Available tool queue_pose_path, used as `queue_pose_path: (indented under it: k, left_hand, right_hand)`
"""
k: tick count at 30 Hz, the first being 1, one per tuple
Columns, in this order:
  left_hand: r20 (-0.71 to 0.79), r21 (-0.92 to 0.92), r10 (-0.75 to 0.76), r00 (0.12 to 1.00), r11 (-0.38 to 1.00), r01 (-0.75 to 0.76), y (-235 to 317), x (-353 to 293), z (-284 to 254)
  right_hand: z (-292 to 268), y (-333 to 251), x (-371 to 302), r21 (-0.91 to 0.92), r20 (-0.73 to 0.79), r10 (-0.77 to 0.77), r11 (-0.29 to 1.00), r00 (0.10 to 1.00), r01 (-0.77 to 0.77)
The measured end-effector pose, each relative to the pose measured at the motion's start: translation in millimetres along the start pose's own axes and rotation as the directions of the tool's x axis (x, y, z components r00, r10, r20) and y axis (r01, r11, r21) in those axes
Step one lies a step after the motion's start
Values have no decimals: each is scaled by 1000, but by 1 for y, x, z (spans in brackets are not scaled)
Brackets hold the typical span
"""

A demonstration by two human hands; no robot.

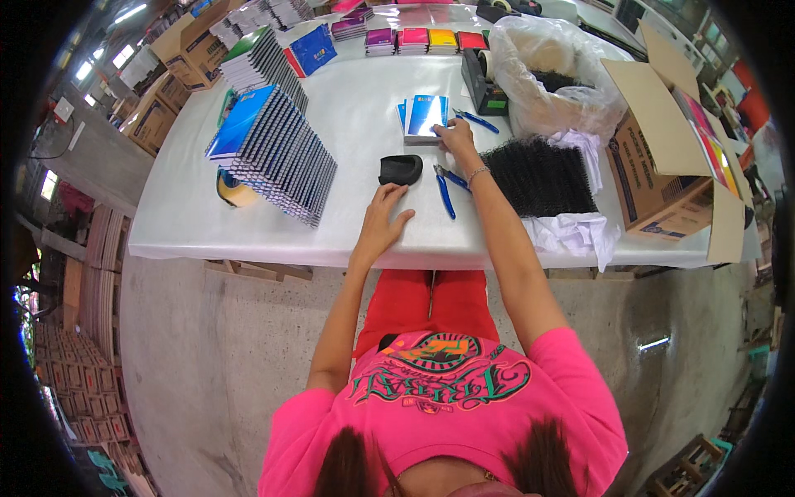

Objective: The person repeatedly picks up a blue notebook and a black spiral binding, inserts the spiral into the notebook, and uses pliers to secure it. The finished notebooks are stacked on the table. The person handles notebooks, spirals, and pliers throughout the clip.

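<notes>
My right hand [455,141] grips the near right corner of a small pile of blue-covered notebooks [429,114], its fingers bent at the edge. How many notebooks it holds is hidden. My left hand [384,222] rests on the white table with fingers apart and nothing in it. Just beyond its fingertips lies a black, rounded, hollow block [401,170]. Blue-handled pliers [445,195] lie between my hands, partly behind my right wrist. A second blue-handled tool [477,121] sits right of the pile. Beside my right forearm is a heap of black spiral binding coils [538,178].
A tall, leaning stack of blue spiral notebooks [281,157] stands left, by a tape roll [236,190]. Rightward are a tape dispenser [484,81], a plastic bag [551,79] and an open carton [662,182]. Colored notebook piles [412,41] line the back.
</notes>
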State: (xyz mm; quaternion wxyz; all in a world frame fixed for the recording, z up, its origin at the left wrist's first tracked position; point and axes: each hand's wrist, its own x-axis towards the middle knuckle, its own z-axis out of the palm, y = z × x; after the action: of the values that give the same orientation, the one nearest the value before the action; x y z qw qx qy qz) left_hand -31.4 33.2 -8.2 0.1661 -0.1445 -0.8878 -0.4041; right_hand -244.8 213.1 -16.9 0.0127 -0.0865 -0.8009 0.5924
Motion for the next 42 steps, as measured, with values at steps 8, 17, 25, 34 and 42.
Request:
queue_pose_path:
  k: [8, 17, 25, 34, 42]
  left_hand:
    - [9, -73, -49, 999, 996, 49, -1, 4, 3]
    - [-182, -33, 118, 976, 991, -126, 60, 21, -38]
    - [157, 564, 95, 983, 809, -168, 84, 15, -39]
    - [207, 550, 16, 978, 825, -130, 59, 7, -28]
    - [35, 541, -2, 999, 841, -17, 54, 2, -5]
  right_hand:
    - [-19, -8, 7, 126, 42, 2, 992, 999, -7]
    - [-55, -54, -82, -261, -116, -615, 776, 780, 574]
    - [-48, -31, -207, -301, 201, -766, 544, 610, 783]
    - [-175, -18, -160, -587, -313, -760, 626, 570, 513]
    - [-288, 76, -144, -748, -455, -383, 654, 804, -113]
